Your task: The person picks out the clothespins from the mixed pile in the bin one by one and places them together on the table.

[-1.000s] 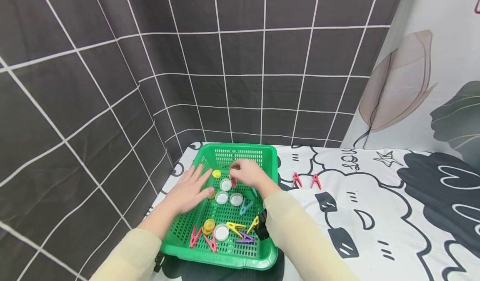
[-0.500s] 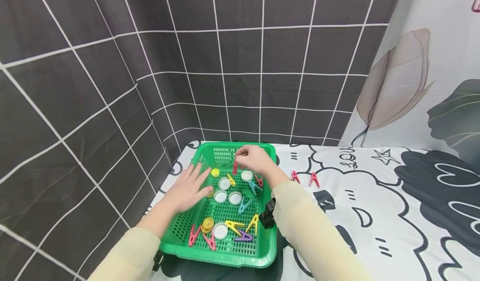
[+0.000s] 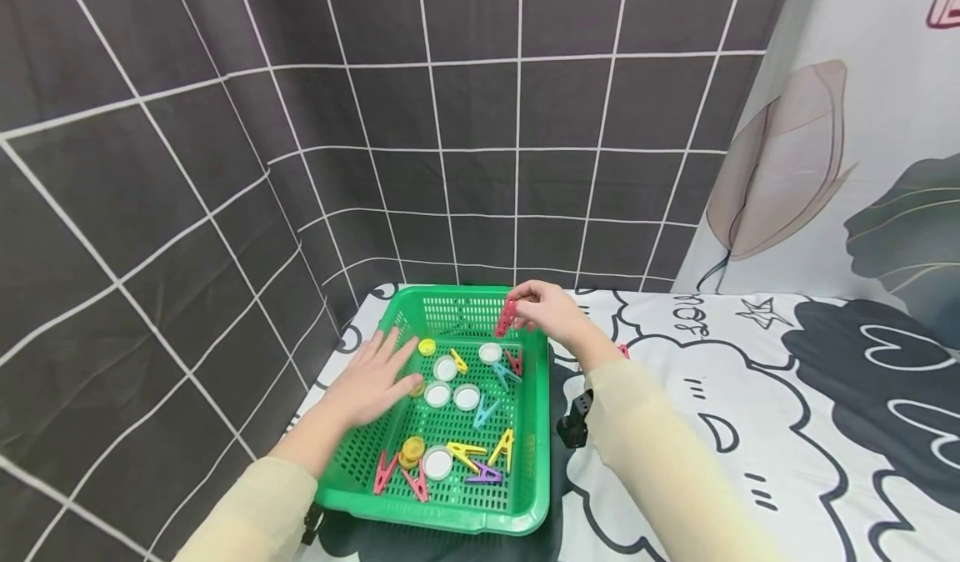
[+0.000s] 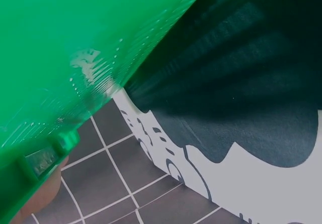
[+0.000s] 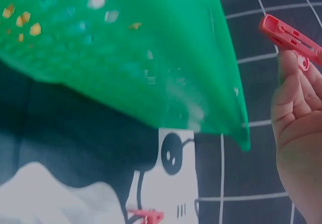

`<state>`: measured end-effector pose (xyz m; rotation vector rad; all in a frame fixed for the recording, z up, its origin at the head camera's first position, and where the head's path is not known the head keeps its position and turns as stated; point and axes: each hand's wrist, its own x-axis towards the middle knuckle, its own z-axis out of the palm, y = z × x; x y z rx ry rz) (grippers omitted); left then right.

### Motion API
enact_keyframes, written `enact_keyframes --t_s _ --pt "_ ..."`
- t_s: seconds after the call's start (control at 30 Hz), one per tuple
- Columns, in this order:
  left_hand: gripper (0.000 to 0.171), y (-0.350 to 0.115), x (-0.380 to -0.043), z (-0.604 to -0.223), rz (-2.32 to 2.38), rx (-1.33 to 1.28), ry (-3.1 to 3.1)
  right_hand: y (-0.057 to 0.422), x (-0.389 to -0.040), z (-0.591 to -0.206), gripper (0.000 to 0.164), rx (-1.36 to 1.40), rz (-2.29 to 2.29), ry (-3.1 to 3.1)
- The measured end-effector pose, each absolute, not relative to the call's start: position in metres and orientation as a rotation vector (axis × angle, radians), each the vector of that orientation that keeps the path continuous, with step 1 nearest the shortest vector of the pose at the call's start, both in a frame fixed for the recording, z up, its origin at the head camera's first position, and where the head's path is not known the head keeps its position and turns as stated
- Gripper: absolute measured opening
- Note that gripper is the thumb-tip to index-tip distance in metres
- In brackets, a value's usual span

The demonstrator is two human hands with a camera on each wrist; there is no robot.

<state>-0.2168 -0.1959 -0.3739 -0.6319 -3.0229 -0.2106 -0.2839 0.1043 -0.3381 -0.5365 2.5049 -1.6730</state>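
My right hand [image 3: 552, 313] pinches a red clothespin [image 3: 506, 318] over the right rim of the green basket [image 3: 542, 429]. In the right wrist view the clothespin [image 5: 289, 35] sticks out past the fingertips, outside the basket wall. My left hand [image 3: 375, 381] lies with spread, straight fingers over the basket's left side; the left wrist view shows a bit of this hand [image 4: 43, 201] behind the rim. Inside the basket are several clothespins, among them a purple one [image 3: 484, 474], a blue one [image 3: 485, 411] and a yellow one [image 3: 466, 454], plus white caps [image 3: 437, 463] and yellow caps [image 3: 412, 449].
The basket stands on a white cloth [image 3: 720, 395] with black cartoon drawings. Right of it, a red clothespin [image 3: 624, 350] shows partly behind my right forearm, and one [image 5: 147, 215] lies low in the right wrist view. A dark checked curtain [image 3: 480, 178] hangs behind and left.
My right hand has lifted the red clothespin from inside the basket and carried it right to the rim. The left hand has stayed in place.
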Motion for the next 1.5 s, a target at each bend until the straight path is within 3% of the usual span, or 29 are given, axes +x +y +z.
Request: enact_keyframes --t_s 0.77,1.5 --pt "0.071 -0.196 -0.219 -0.373 -0.203 -0.642 -3.022 0.189 -0.287 -0.365 0.036 -0.365 -1.974 2.385" --pt "0.071 -0.196 -0.219 -0.374 -0.193 -0.648 -3.028 0.282 -0.268 -0.422 0.04 -0.028 -1.799 2.655"
